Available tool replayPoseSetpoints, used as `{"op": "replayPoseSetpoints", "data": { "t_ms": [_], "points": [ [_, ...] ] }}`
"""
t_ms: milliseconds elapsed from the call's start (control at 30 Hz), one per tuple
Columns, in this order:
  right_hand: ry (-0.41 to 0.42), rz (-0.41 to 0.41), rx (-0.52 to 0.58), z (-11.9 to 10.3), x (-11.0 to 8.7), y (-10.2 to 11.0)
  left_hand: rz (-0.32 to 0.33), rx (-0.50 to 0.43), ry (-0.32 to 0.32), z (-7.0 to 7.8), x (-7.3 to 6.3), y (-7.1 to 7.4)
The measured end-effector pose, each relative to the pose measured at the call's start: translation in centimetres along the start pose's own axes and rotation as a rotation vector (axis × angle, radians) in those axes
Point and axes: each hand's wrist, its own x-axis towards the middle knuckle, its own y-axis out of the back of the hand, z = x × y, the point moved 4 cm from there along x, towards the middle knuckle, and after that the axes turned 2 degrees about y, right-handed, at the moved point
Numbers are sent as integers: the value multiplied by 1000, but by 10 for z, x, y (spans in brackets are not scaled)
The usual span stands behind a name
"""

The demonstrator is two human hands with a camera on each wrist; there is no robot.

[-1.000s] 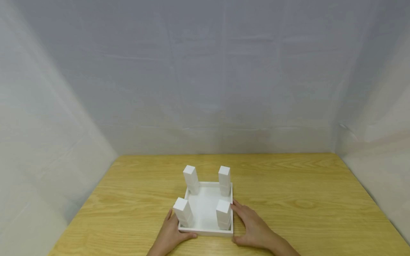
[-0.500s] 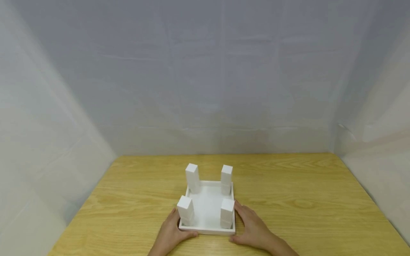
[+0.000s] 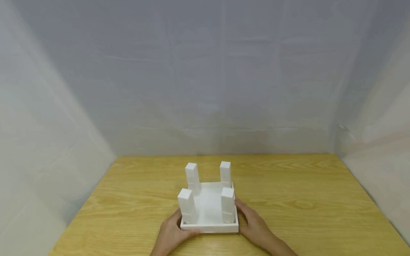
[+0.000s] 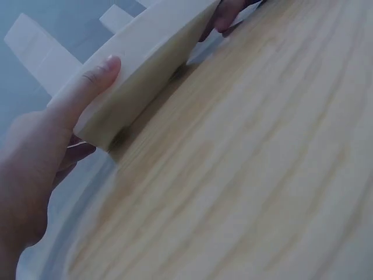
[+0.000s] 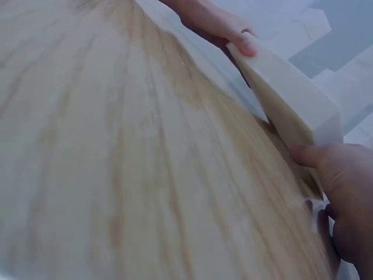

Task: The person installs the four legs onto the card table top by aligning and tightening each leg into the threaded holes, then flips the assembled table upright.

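A white square tray [image 3: 209,228] bears an upright white block stack at each corner, such as the near-left stack [image 3: 187,206] and near-right stack [image 3: 228,206]. My left hand [image 3: 170,231] grips the tray's near-left corner, its thumb lying along the front wall. On the other side, my right hand [image 3: 256,224] holds the near-right corner. The right wrist view shows its thumb [image 5: 309,156] at the lower edge of the tray. In the left wrist view the underside of the tray [image 4: 145,96] shows, with its near edge raised off the table.
A wood-grain table [image 3: 304,202] extends all around the tray. Pale sheeting [image 3: 205,78] hangs behind the table's far edge, and more sheeting [image 3: 38,124] rises at both sides.
The tray has shifted slightly right, and its near edge has come up with both hands. The near stacks stand higher in the head view. My right thumb has gone from the front to under the corner.
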Motion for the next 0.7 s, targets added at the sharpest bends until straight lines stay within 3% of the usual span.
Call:
{"op": "replayPoseSetpoints", "data": {
  "t_ms": [167,267,400,533,700],
  "points": [
    [115,165,-50,1,1,9,-4,-65,56,4,2,-4],
    [199,183,-60,1,3,13,-7,-115,105,4,3,-3],
    [209,172,-14,1,2,16,-43,-175,107,4,4,-3],
    [188,159,23,1,4,19,-16,-142,11,6,7,-4],
    [198,182,-1,-1,7,24,156,-46,-146,12,17,-3]
  ]
}}
